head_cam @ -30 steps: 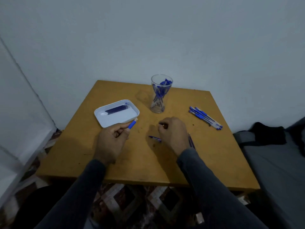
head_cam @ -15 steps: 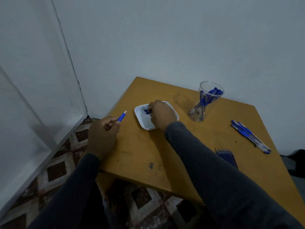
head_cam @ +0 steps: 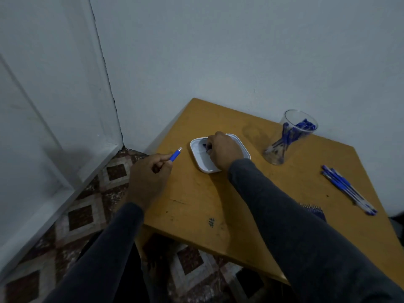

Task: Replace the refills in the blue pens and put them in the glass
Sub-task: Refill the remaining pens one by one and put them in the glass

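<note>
Over the white tray [head_cam: 244, 150] at the far left of the tabletop [head_cam: 273, 206], my right hand [head_cam: 224, 150] reaches down with its fingers curled onto the dark refills [head_cam: 205, 145] lying inside; whether that grip has closed on one yet I cannot tell, since my knuckles hide the fingertips and all but a dark end of the refills, so I cannot count them. My left hand [head_cam: 148, 178] is clenched around a blue pen barrel [head_cam: 175, 154], held off the tabletop's left edge, its open end pointing up and to the right, straight toward the tray. That is the relation the next move turns on, as I judge it: the refill lies just right of and beyond the barrel's mouth, nearer my right hand, and its long axis has to be brought in line with the barrel's slant before it can slide in. One glass [head_cam: 286, 138] stands upright near the far edge, well to the right of the tray, holding a bunch of finished blue pens too crowded to count. A loose row of about four or five pens [head_cam: 347, 190] lies on the right side, still waiting. One more dark bundle [head_cam: 313, 209] peeks out beside my right sleeve; likely refills.
</note>
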### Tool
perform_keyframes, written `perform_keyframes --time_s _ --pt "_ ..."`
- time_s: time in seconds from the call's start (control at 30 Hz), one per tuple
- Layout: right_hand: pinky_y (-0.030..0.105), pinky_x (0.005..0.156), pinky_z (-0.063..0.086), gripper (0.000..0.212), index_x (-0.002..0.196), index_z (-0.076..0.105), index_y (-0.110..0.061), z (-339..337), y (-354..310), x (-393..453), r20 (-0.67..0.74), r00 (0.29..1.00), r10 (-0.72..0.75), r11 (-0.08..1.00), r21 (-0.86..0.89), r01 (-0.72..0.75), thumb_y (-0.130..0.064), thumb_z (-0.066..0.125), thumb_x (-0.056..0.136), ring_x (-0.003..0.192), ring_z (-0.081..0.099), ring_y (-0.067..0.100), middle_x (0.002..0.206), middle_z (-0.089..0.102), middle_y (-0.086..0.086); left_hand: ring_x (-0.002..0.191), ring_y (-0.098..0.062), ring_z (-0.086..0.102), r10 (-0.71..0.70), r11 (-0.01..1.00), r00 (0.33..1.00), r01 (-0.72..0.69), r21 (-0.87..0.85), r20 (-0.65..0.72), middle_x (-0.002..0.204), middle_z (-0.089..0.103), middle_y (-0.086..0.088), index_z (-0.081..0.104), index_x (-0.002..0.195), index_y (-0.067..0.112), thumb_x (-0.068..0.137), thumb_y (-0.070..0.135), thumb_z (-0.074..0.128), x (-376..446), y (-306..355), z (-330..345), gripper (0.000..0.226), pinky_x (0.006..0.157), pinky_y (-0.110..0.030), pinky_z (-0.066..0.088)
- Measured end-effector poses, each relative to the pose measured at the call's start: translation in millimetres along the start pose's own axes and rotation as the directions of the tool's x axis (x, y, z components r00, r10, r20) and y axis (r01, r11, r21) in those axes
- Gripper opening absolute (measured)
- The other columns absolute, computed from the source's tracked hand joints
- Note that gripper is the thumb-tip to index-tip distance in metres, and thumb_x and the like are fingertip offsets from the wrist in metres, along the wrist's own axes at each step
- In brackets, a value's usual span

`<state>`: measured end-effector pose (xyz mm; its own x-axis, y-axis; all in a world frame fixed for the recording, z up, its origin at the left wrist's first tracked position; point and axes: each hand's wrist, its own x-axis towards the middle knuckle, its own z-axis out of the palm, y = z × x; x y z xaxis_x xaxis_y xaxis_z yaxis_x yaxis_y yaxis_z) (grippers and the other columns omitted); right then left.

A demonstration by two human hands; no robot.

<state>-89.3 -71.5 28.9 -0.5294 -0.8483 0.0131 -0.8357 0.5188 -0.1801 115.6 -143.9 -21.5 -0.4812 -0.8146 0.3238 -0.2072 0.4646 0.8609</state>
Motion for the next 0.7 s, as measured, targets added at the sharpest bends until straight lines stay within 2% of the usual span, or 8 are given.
perform_keyframes --time_s 0.13,0.23,0.3,0.4,0.47,0.53,0.63,0.7 --pt "0.035 0.088 0.052 0.021 0.118 0.066 -0.01 -3 2 -2 0.011 0.998 -0.066 0.998 -0.018 0.066 -0.01 0.053 0.102 0.099 0.061 0.025 0.119 0.058 0.009 0.076 -0.02 0.065 -0.017 1.0 1.0 0.017 -0.01 0.004 0.079 0.07 -0.004 0.073 0.113 0.023 0.094 0.014 0.065 -1 3 1 0.023 0.071 -0.027 0.054" --pt "0.028 0.072 0.041 0.018 0.113 0.062 -0.014 -11 5 -6 -0.02 0.994 -0.105 0.994 -0.003 0.105 -0.006 0.056 0.098 0.091 0.052 0.018 0.117 0.055 0.004 0.076 -0.022 0.067 -0.006 1.0 1.0 0.006 -0.004 0.004 0.079 0.07 -0.004 0.072 0.115 0.02 0.095 0.014 0.064 -3 8 0 0.022 0.071 -0.03 0.056" --pt "0.028 0.069 0.036 0.016 0.11 0.06 -0.016 -19 5 -13 -0.065 0.991 -0.115 0.993 0.011 0.116 -0.005 0.055 0.099 0.091 0.049 0.017 0.111 0.058 0.003 0.076 -0.023 0.066 -0.003 1.0 1.0 0.003 -0.007 0.017 0.079 0.07 -0.005 0.072 0.115 0.019 0.095 0.015 0.064 -5 12 2 0.022 0.071 -0.033 0.057" --pt "0.035 0.072 0.048 0.018 0.114 0.059 -0.019 -34 7 -34 -0.121 0.982 -0.145 0.989 0.02 0.149 -0.009 0.055 0.1 0.091 0.051 0.017 0.107 0.062 0.002 0.075 -0.02 0.065 0.057 0.998 0.998 -0.058 0.011 0.041 0.079 0.069 -0.002 0.073 0.115 0.016 0.096 0.015 0.064 -11 24 11 0.022 0.067 -0.033 0.057" --pt "0.035 0.069 0.049 0.022 0.116 0.059 -0.022 -41 14 -52 -0.121 0.98 -0.158 0.986 0.034 0.163 -0.008 0.056 0.1 0.089 0.052 0.019 0.105 0.057 0.001 0.074 -0.017 0.066 0.122 0.992 0.991 -0.123 0.011 0.06 0.08 0.069 0.0 0.073 0.116 0.012 0.095 0.014 0.066 -17 33 19 0.022 0.064 -0.031 0.057" --pt "0.029 0.069 0.044 0.024 0.114 0.065 -0.02 -45 28 -71 -0.142 0.98 -0.142 0.982 0.103 0.158 -0.004 0.057 0.099 0.091 0.054 0.019 0.105 0.054 -0.001 0.075 -0.017 0.067 0.156 0.988 0.983 -0.153 -0.035 0.094 0.083 0.07 0.0 0.072 0.117 0.01 0.095 0.014 0.066 -24 40 30 0.023 0.066 -0.034 0.059" --pt "0.014 0.07 0.044 0.026 0.11 0.073 -0.013 -48 54 -105 -0.219 0.976 -0.021 0.936 0.338 0.096 -0.003 0.051 0.101 0.094 0.063 0.016 0.109 0.067 0.002 0.077 -0.019 0.067 0.134 0.985 0.978 -0.114 -0.126 0.159 0.084 0.071 -0.001 0.072 0.118 0.011 0.095 0.013 0.067 -35 51 49 0.023 0.069 -0.04 0.061" --pt "0.012 0.073 0.045 0.03 0.11 0.076 -0.012 -50 69 -129 -0.245 0.967 0.07 0.887 0.459 0.052 -0.001 0.051 0.098 0.088 0.062 0.003 0.099 0.069 -0.009 0.077 -0.021 0.068 0.119 0.983 0.974 -0.089 -0.158 0.194 0.082 0.071 0.0 0.074 0.115 0.013 0.095 0.013 0.067 -43 61 62 0.021 0.07 -0.044 0.061"
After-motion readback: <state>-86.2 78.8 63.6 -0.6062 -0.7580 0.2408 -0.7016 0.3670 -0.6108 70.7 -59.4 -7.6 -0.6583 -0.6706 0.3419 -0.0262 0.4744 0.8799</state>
